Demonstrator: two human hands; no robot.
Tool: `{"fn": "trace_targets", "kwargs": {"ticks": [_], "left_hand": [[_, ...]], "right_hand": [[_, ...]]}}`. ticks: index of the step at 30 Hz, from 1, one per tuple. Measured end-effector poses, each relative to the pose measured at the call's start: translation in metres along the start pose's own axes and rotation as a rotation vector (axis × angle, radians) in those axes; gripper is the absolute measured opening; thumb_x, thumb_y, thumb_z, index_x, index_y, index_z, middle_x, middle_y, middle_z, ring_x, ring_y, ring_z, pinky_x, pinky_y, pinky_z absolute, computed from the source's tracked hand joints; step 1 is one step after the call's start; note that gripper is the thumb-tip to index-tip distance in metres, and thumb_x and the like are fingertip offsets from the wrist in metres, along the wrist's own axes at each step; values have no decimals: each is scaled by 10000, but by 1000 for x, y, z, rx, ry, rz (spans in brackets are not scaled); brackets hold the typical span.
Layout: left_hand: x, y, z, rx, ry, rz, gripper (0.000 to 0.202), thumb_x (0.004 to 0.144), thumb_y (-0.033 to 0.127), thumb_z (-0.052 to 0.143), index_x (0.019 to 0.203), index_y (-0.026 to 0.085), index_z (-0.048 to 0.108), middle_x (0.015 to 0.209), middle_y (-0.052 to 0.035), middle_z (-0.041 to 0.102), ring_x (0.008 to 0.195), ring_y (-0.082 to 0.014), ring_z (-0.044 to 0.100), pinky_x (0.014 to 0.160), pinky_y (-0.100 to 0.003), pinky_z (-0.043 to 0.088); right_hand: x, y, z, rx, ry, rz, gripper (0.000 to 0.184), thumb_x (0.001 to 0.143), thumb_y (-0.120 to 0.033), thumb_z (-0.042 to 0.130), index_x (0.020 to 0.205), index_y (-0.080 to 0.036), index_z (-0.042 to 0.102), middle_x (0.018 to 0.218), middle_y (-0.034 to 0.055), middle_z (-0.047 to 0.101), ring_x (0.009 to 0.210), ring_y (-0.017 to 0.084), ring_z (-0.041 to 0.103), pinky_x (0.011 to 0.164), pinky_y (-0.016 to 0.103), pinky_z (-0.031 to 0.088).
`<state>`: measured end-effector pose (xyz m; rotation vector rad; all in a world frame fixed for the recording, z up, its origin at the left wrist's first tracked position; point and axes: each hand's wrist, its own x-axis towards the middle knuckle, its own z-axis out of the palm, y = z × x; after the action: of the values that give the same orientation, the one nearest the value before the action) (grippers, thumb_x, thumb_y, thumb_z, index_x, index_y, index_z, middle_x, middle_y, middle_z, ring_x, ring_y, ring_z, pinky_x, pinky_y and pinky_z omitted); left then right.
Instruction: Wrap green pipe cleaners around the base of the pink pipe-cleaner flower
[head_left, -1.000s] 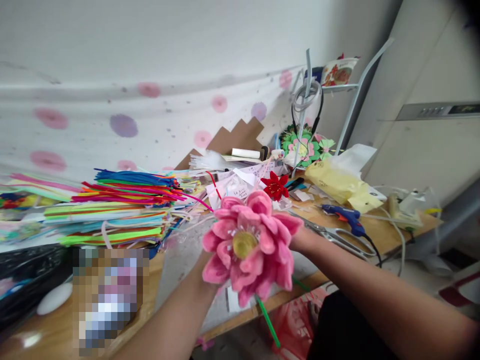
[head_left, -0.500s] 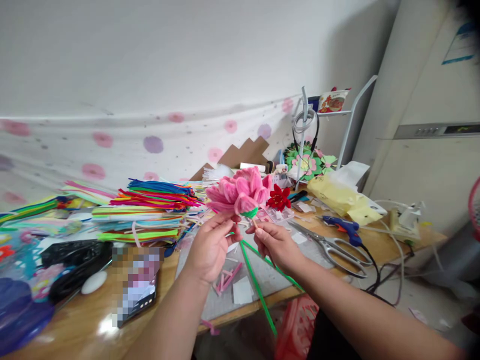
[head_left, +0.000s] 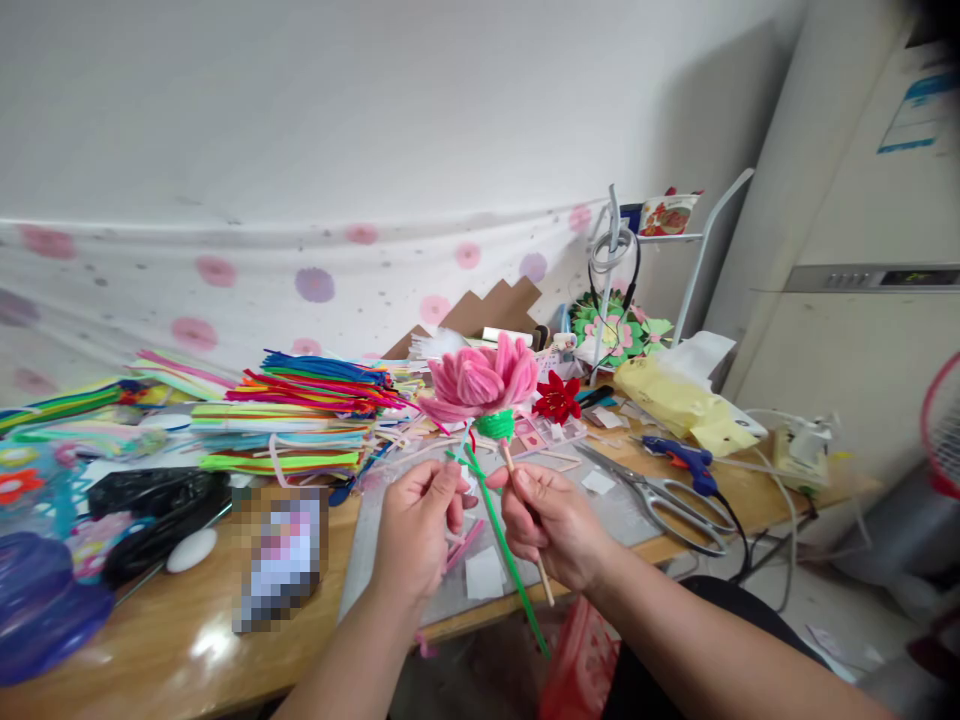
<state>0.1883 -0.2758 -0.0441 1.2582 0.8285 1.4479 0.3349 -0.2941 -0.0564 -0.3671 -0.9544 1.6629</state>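
Observation:
A pink pipe-cleaner flower [head_left: 480, 380] with a green wrapped base [head_left: 495, 424] stands on a thin wooden stick [head_left: 541, 575]. My right hand [head_left: 547, 520] is closed around that stick below the base. To the left, my left hand [head_left: 424, 515] is closed in a pinch just below the petals; what lies between its fingertips is hidden. A green pipe cleaner [head_left: 510, 565] hangs between both hands, slanting down past the table edge. Behind the flower's right side lies a red flower [head_left: 557, 398].
Bundles of coloured pipe cleaners [head_left: 300, 420] lie at the left, near a phone [head_left: 281, 560] and a purple container [head_left: 45, 610]. Scissors [head_left: 667, 505] and a blue glue gun [head_left: 681, 460] rest at the right. Paper scraps lie on a grey mat [head_left: 390, 545].
My left hand has come off the flower's base and moved lower left. My right hand now grips the stick lower, so more of it shows. The flower has turned, exposing its green base.

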Motion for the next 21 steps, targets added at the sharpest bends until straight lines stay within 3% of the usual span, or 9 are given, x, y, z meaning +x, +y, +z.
{"fn": "trace_targets", "kwargs": {"ticks": [4,7,11,17,19,21], "left_hand": [[3,5,3,1,-21,49,176,758,334,682,767,160,653,645,1,636,647,-117,584,654,-229,459],[5,11,10,-173,-49,-40,224,708,289,730,884,167,663,840,-27,679,816,-155,627,766,-263,476],[8,16,18,-385,-40,-187,175,692,287,729,761,154,639,775,-27,680,746,-156,649,718,-270,491],[8,20,28,-402,82,-249,230,636,308,753,721,144,615,679,-20,649,661,-155,637,578,-241,458],[5,18,29,-380,38,-218,263,638,340,764,753,147,627,705,-24,650,707,-162,635,616,-249,464],[0,13,27,-369,-85,-207,369,619,393,783,860,149,647,816,-50,667,824,-183,629,723,-271,473]], "right_hand": [[1,7,4,39,-22,28,243,841,-376,609,880,-141,654,458,-81,438,329,11,190,328,148,272],[1,12,6,50,-22,40,246,846,-379,602,878,-142,654,461,-76,446,326,10,202,333,149,278],[0,17,8,51,-25,50,235,848,-371,596,856,-142,649,460,-74,448,321,9,207,331,148,273],[-1,21,10,31,-30,66,252,824,-396,622,828,-145,641,453,-79,443,317,11,216,330,150,272],[-2,21,10,42,-38,66,245,831,-390,613,827,-147,642,450,-81,436,318,12,210,331,150,272],[-3,20,9,70,-54,57,232,847,-378,594,820,-153,643,451,-81,431,319,11,198,330,149,268]]}}
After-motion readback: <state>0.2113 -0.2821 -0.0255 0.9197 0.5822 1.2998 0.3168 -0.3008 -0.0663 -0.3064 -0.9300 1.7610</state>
